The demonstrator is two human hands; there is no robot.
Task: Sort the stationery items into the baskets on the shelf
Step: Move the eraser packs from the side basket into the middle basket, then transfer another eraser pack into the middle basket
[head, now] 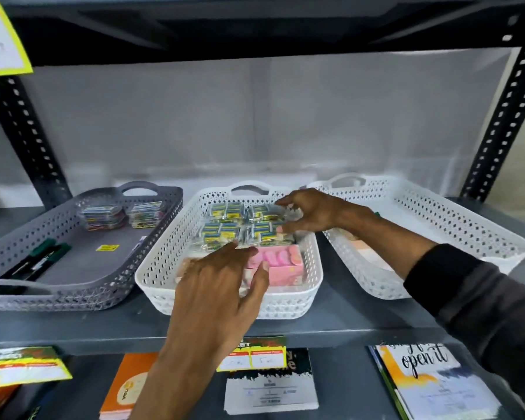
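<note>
Three baskets stand on the grey shelf. The middle white basket (288, 301) holds several small blue-and-yellow wrapped packets (229, 230) in rows and a pink box (281, 262) at its front. My left hand (222, 286) is spread over the basket's front, fingers apart, fingertips touching the packets' near edge. My right hand (309, 212) reaches in from the right and rests its fingers on the right-hand packets; whether it grips one is unclear. The grey basket (82, 295) on the left holds two stacks of packets (103, 216) and dark markers (44, 257).
A white basket (455, 225) on the right holds something pale, mostly hidden by my right arm. Black perforated uprights (28, 137) flank the shelf. Below the shelf edge hang yellow price labels (252, 357); notebooks (431, 383) lie on the lower shelf.
</note>
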